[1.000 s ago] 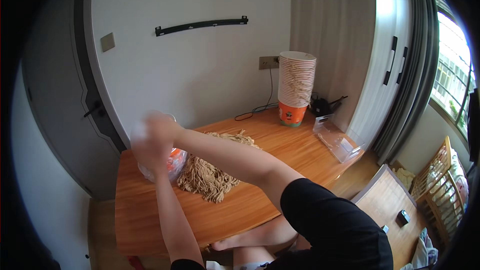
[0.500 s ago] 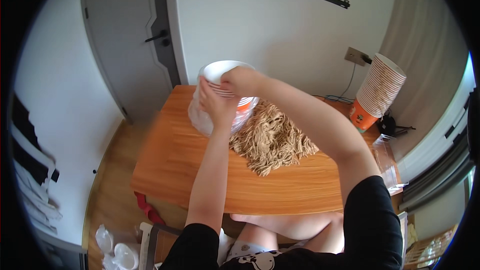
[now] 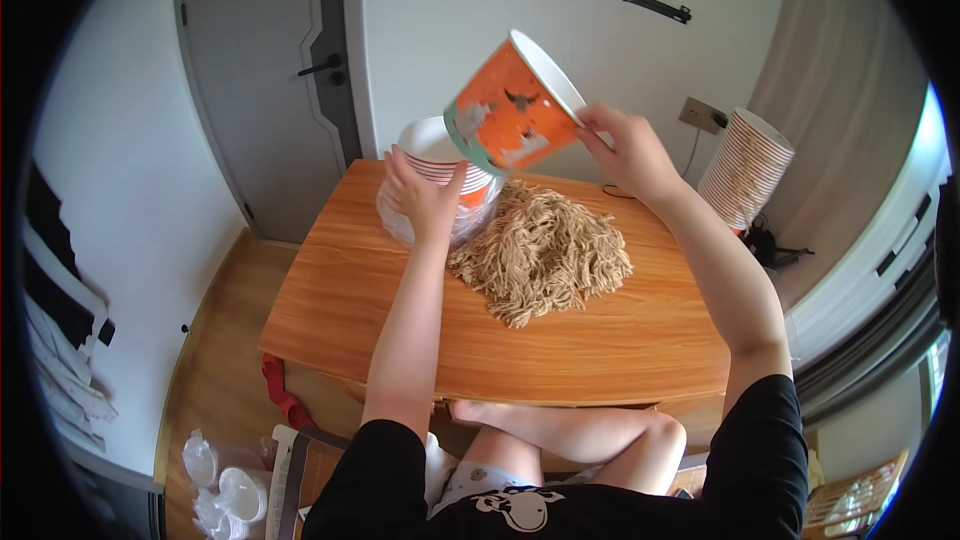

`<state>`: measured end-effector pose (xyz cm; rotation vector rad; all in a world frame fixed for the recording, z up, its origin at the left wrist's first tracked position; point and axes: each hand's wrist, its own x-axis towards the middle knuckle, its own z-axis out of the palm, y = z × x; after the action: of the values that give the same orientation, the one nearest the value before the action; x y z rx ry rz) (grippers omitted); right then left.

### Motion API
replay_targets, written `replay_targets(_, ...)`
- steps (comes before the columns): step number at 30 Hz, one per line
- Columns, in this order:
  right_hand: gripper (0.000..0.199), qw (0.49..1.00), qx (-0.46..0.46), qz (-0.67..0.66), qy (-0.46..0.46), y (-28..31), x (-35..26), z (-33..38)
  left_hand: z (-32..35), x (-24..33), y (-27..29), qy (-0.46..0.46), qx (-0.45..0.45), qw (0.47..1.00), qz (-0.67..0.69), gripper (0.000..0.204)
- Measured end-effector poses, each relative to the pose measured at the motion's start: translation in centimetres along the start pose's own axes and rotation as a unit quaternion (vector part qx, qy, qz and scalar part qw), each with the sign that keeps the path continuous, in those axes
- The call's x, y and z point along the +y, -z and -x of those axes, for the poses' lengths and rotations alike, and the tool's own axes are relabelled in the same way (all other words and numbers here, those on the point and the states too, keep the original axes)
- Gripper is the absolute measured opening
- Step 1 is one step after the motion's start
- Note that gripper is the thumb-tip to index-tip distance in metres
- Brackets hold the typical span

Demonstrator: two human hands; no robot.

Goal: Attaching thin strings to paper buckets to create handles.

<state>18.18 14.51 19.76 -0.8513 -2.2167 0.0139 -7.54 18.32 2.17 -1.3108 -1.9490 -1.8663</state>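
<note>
Hands work above a wooden table [image 3: 620, 340]. The right hand [image 3: 630, 152] holds an orange paper cup [image 3: 512, 110] in the air, tilted, with its white opening turned up and to the right; the fingers grip the rim. The left hand [image 3: 422, 198] is closed around a stack of paper cups [image 3: 440, 165] that stands in a clear plastic sleeve on the far left part of the table. The lifted cup is just above this stack and overlaps it in the view; whether they touch is not clear. A pile of tan noodle-like strands [image 3: 545, 255] lies just beside the stack. A second tall stack of cups [image 3: 745, 170] stands at the far right.
</note>
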Motion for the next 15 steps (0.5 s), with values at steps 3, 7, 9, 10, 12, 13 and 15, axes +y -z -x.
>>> replay_targets(3,0.013,0.977,0.026,0.141,0.161,3.8,0.9,6.2,2.2,3.1,1.6,-0.098,-0.018,0.987,0.127,0.087)
replay_targets(7,0.018,0.967,0.032,0.172,0.188,4.6,0.4,14.6,7.6,7.1,2.2,-0.18,-0.224,0.846,0.449,0.12)
replay_targets(9,0.018,0.978,0.014,0.139,0.156,4.1,-0.1,18.1,10.2,7.5,1.3,-0.225,-0.308,0.817,0.433,0.136)
replay_targets(10,0.018,0.98,0.014,0.138,0.143,4.0,0.0,19.8,12.0,8.6,1.3,-0.191,-0.366,0.785,0.462,0.143)
replay_targets(12,0.019,0.99,0.001,0.112,0.09,3.8,0.2,22.8,14.5,8.5,1.0,-0.164,-0.366,0.804,0.438,0.141)
replay_targets(13,0.019,0.99,-0.001,0.115,0.079,3.8,0.2,24.1,15.0,8.7,1.3,-0.174,-0.4,0.809,0.393,0.139)
replay_targets(15,0.018,0.999,-0.023,0.029,0.006,3.9,0.3,26.1,16.0,8.1,1.3,-0.181,-0.44,0.807,0.35,0.138)
